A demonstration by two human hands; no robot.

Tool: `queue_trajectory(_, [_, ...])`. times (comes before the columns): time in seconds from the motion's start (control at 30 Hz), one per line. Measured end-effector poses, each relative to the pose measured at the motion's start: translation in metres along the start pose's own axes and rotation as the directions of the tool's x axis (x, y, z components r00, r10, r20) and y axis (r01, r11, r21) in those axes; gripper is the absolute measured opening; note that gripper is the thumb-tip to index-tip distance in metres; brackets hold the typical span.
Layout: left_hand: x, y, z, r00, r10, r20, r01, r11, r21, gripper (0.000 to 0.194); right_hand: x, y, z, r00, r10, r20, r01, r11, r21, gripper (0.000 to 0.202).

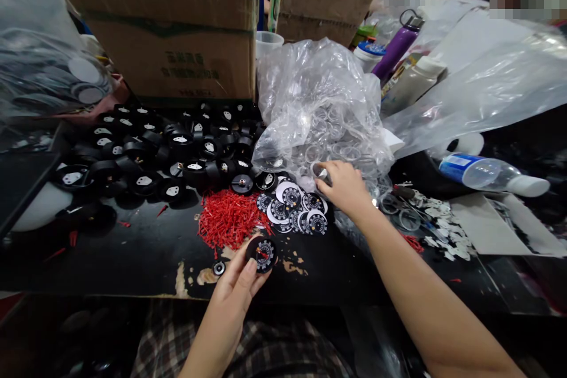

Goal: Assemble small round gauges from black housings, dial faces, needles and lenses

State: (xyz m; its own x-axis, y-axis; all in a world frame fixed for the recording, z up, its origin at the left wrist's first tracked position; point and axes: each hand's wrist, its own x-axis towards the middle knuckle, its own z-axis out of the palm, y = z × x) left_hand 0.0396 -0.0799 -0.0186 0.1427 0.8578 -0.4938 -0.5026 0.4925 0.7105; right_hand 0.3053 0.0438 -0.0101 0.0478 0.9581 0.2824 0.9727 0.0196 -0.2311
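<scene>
My left hand (243,281) holds a round black gauge (262,254) with a dial and a red pointer, near the table's front edge. Further right and forward, my right hand (343,186) has its fingers closed around a small clear round cover (321,173), beside the plastic bag (325,100) of clear rings. Between the hands lie printed dial discs (293,208) in an overlapping heap. A pile of red pointers (228,218) is just behind my left hand. Many black gauge housings (181,140) cover the table behind the pointers.
Cardboard boxes (168,29) stand at the back. A purple bottle (397,47) and a clear plastic bottle (494,174) are to the right, near white small parts (447,227) and an open white box (509,224). A small round part (218,268) lies by my left hand.
</scene>
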Motion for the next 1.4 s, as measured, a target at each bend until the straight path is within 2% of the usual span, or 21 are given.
queue_trajectory(0.13, [0.000,-0.002,-0.003,1.000,-0.011,0.010,0.012,0.999,-0.035,0.041,-0.002,-0.002,-0.005,0.996,-0.020,-0.090,0.025,0.998,0.052,0.020])
queue_trajectory(0.23, [0.001,-0.002,-0.002,1.000,-0.005,-0.026,0.003,0.996,-0.090,0.044,-0.014,-0.011,-0.016,0.986,-0.005,-0.166,0.027,0.991,0.131,0.020])
queue_trajectory(0.33, [0.000,0.003,0.003,1.000,0.007,-0.028,-0.011,0.989,-0.146,0.045,-0.027,-0.022,-0.023,0.987,0.000,-0.164,0.034,0.979,0.202,0.021])
queue_trajectory(0.4, [0.000,0.008,0.006,1.000,0.005,-0.008,-0.006,0.987,-0.158,0.043,-0.026,-0.025,-0.022,0.993,0.005,-0.121,0.017,0.983,0.181,0.028])
queue_trajectory(0.5, [-0.002,0.010,0.007,1.000,-0.013,0.001,0.013,0.988,-0.154,0.040,-0.013,-0.020,-0.010,0.998,0.041,-0.045,-0.037,0.995,0.091,0.048])
queue_trajectory(0.57, [-0.003,0.009,0.005,1.000,-0.027,0.001,0.027,0.987,-0.156,0.037,-0.003,-0.011,-0.002,0.999,0.046,-0.020,-0.045,0.996,0.074,0.045])
queue_trajectory(0.67, [-0.003,0.006,0.002,0.999,-0.024,0.030,0.028,0.988,-0.152,0.034,0.004,0.001,0.001,0.997,0.046,-0.059,-0.040,0.994,0.099,0.037])
queue_trajectory(0.77, [-0.001,0.005,0.002,0.999,-0.013,0.050,0.020,0.990,-0.142,0.034,-0.003,0.004,-0.010,0.985,0.081,-0.155,-0.058,0.988,0.143,0.038])
queue_trajectory(0.87, [0.000,0.007,0.004,0.999,-0.011,0.048,0.018,0.988,-0.153,0.034,-0.023,-0.017,-0.025,0.953,0.162,-0.254,-0.087,0.956,0.281,0.037])
queue_trajectory(0.9, [0.001,0.007,0.005,0.998,-0.018,0.054,0.026,0.987,-0.159,0.034,-0.033,-0.030,-0.029,0.955,0.185,-0.233,-0.087,0.922,0.377,0.035])
queue_trajectory(0.93, [0.001,0.008,0.006,0.997,-0.032,0.067,0.042,0.985,-0.165,0.033,-0.043,-0.046,-0.031,0.968,0.191,-0.161,-0.087,0.863,0.498,0.033])
queue_trajectory(0.97, [0.001,0.008,0.007,0.995,-0.048,0.083,0.062,0.983,-0.172,0.032,-0.054,-0.063,-0.033,0.991,0.131,-0.029,-0.086,0.790,0.606,0.031])
queue_trajectory(1.0, [0.001,0.009,0.007,0.993,-0.059,0.099,0.076,0.981,-0.180,0.032,-0.065,-0.080,-0.034,0.995,0.007,0.095,-0.069,0.733,0.676,0.029])
queue_trajectory(1.03, [0.001,0.008,0.007,0.992,-0.057,0.114,0.077,0.980,-0.185,0.033,-0.076,-0.097,-0.034,0.983,-0.107,0.150,-0.033,0.697,0.717,0.028])
queue_trajectory(1.07, [0.002,0.008,0.007,0.992,-0.037,0.122,0.059,0.981,-0.185,0.033,-0.085,-0.111,-0.033,0.971,-0.183,0.154,0.012,0.679,0.734,0.029])
queue_trajectory(1.17, [0.001,0.008,0.003,0.992,0.068,0.110,-0.055,0.992,-0.111,0.030,-0.099,-0.136,-0.030,0.962,-0.250,0.106,0.107,0.708,0.698,0.033])
queue_trajectory(1.3, [-0.003,0.010,-0.001,0.981,0.161,0.108,-0.169,0.984,0.060,0.033,-0.094,-0.142,-0.029,0.955,-0.253,0.156,0.080,0.725,0.684,0.023])
queue_trajectory(1.4, [-0.008,0.011,-0.001,0.966,0.220,0.139,-0.241,0.957,0.160,0.034,-0.088,-0.145,-0.029,0.970,-0.207,0.129,0.089,0.793,0.603,0.034])
